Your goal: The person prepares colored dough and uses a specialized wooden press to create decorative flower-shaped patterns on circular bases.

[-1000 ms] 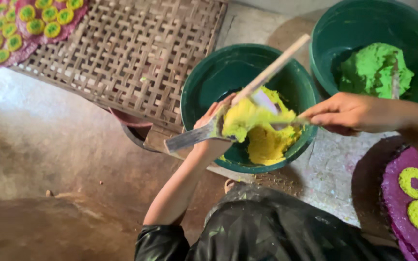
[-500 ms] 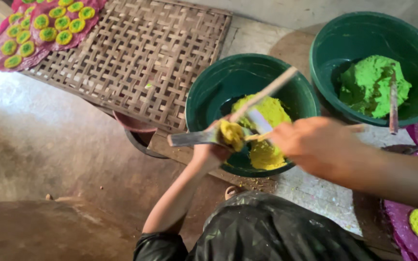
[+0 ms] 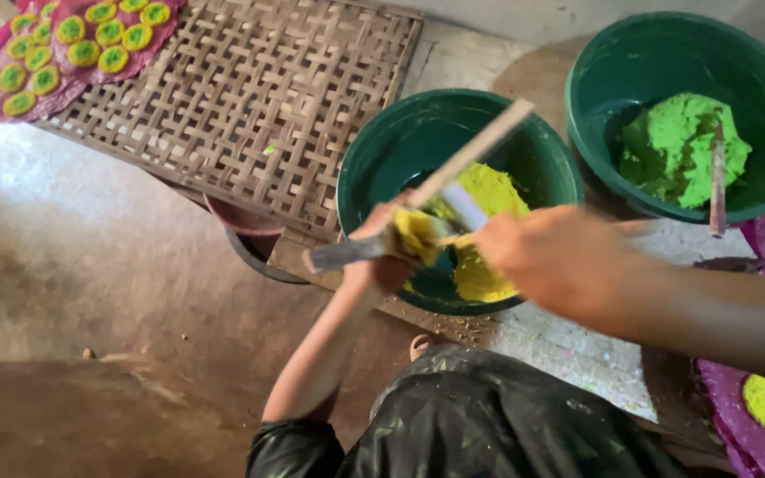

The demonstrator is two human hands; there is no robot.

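Left hand (image 3: pixel 382 257) is closed round a flat blade (image 3: pixel 347 252) held over the green bowl (image 3: pixel 374 150), so yellow paste (image 3: pixel 489 190) drops back in; right hand (image 3: pixel 551 257) grips a stick (image 3: pixel 475 150), scraping.

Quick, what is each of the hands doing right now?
Left hand: closed around a flat metal blade smeared with yellow paste.
Right hand: closed, apparently gripping a wooden stick.
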